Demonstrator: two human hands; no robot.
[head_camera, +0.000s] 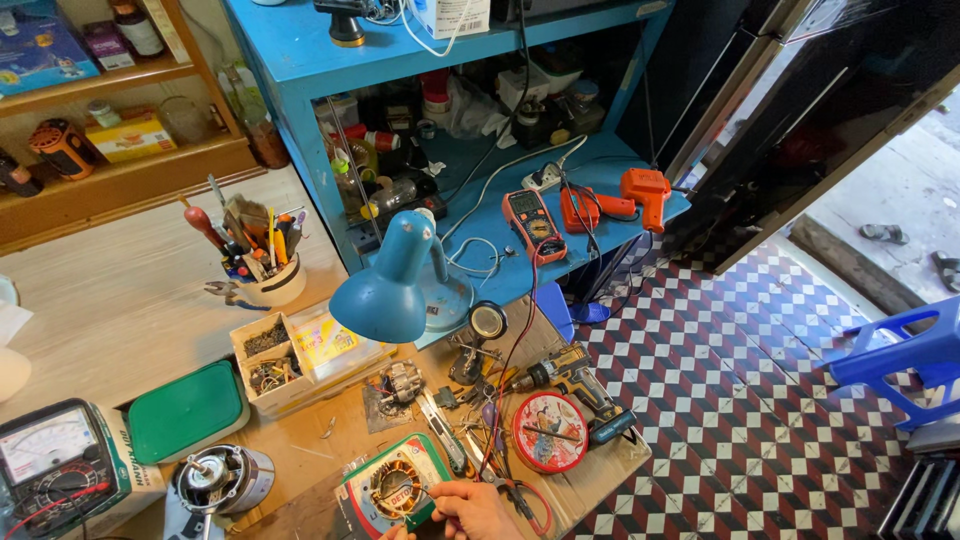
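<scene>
Right hand sits at the bottom edge of the head view, fingers curled, fingertips touching the right rim of the motor stator, a round ring with copper windings lying flat on the green-and-white packet. Whether it actually pinches the stator or a wire, or just rests on it, can't tell; the grip is too small and partly cut off. Left hand shows only as a sliver at the frame edge just below the stator, state unreadable. Key relation: stator lies directly left of the right hand and just above the left one, bore facing up, so both hands flank it, with the right nearer and in contact. Red test lead runs down past the right hand's far side. Utility knife lies just beyond the stator, round red tin to the right, motor rotor housing well left, blue desk lamp above.
</scene>
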